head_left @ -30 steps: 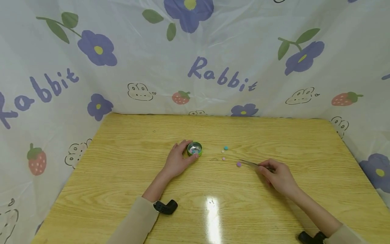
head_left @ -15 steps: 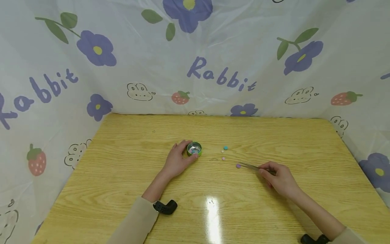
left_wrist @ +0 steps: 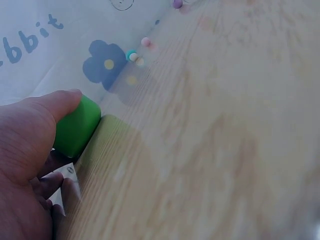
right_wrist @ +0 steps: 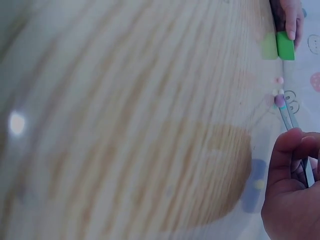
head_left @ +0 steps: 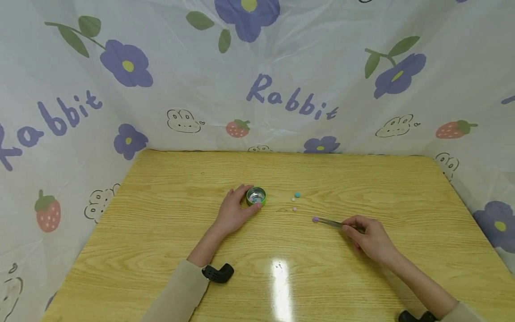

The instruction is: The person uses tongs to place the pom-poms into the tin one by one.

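My left hand (head_left: 235,213) grips a small round green tin (head_left: 262,203), thumb at the near side and fingers round the far side. Its silvery inside holds a few small pale and blue pieces. A pair of metal tweezers (head_left: 333,223) is pinched between the thumb and fingers of my right hand (head_left: 372,237), pointing left. The tweezer tips are at a small purple ball (head_left: 315,219), one on each side of it. In the right wrist view the purple ball (right_wrist: 279,100) sits between the tips, and the green tin (right_wrist: 286,46) shows beyond, under the left hand.
Between the tin and the tweezers lie a teal ball (head_left: 297,195), a tiny cream ball (head_left: 293,200) and a small pink ball (head_left: 294,209). All are on the wood-grain table (head_left: 169,192). A printed curtain (head_left: 281,53) stands along the table's back and sides.
The tweezers have come down and nearer to me, from above the purple ball to around it. The purple ball has shifted slightly. My left hand and the tin have stayed put.
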Available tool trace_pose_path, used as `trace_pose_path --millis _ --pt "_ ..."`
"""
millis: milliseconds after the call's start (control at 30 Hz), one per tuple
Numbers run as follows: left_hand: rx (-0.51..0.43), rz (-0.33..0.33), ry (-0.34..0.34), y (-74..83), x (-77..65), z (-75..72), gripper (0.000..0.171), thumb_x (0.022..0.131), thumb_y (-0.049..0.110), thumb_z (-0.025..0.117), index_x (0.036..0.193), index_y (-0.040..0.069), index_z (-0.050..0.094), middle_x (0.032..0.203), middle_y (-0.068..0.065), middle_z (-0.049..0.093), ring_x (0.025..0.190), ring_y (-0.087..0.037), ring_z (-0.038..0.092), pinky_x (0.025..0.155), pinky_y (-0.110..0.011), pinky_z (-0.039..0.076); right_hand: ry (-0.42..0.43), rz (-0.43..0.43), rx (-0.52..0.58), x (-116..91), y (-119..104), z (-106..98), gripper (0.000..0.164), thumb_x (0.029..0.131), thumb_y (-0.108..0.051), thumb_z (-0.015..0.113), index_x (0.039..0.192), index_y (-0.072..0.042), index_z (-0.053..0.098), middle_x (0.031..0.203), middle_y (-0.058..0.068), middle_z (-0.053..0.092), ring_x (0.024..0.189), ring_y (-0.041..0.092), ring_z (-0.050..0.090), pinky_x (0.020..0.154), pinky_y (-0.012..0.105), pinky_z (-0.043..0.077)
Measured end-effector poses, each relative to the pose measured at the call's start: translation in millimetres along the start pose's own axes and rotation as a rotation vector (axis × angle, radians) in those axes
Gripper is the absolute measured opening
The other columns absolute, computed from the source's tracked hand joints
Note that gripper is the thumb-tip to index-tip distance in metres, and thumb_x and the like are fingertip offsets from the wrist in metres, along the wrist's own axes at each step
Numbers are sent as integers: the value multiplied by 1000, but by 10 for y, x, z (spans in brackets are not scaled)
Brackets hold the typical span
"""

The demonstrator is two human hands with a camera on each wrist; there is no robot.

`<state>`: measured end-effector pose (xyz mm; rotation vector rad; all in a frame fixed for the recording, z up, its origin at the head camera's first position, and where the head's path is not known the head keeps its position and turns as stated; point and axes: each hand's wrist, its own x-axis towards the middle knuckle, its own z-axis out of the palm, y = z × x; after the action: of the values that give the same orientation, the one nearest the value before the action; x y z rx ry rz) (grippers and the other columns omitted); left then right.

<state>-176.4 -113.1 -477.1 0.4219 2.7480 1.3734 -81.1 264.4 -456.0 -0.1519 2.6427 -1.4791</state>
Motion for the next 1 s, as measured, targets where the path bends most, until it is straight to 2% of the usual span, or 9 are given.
trace_pose_path --millis 500,733,1000 --pt "0 -25 -15 32 -7 -31 63 96 30 75 149 6 52 157 -22 43 151 -46 22 121 -62 16 17 -45 -20 17 -17 0 15 103 -8 63 110 4 70 63 5 55 45 17 52 41 29 44" --pt "-4 -24 -19 44 -5 -43 63 96 30 75 150 6 52 155 -20 45 151 -43 24 122 -61 15 37 -115 -30 43 -59 6 15 103 -8 63 110 3 71 61 2 53 43 15 50 39 30 42" --pt "1 -10 -22 56 5 -58 63 96 30 75 149 5 52 154 -20 47 151 -41 26 122 -61 14 23 -153 -38 185 -191 31 13 103 -9 63 107 0 71 60 2 54 43 12 47 40 30 41"
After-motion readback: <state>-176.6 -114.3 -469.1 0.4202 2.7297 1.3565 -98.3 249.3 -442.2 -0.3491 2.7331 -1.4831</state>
